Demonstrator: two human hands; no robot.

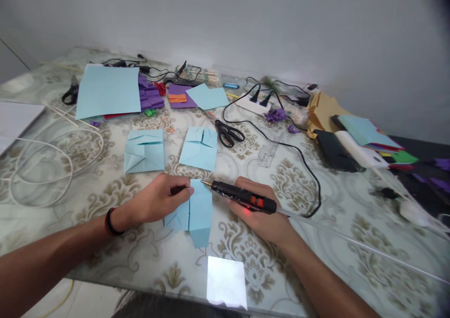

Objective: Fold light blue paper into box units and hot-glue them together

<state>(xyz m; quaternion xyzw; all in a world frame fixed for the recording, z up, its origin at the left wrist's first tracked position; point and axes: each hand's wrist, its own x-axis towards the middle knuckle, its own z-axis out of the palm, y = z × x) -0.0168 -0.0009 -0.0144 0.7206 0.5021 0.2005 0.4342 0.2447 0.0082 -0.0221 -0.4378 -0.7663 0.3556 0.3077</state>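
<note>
Head view: the folded light-blue paper lies on the patterned tablecloth at the lower centre of the frame, its right panel long from top to bottom. The left hand is the nearer one, touching the paper from the left; its thumb and fingers are closed in a pinch near the upper edge. The right hand sits to the right, apart from the paper, curled round a black glue gun, though some of its fingers are hidden behind the barrel. What seems to count most is the angle here: the gun points leftward and slightly up, crosswise to the panel's long axis, with its metal nozzle at the panel's upper edge, just beside the left fingertips. Whether the nozzle touches the paper or hovers over it, I cannot tell.
</note>
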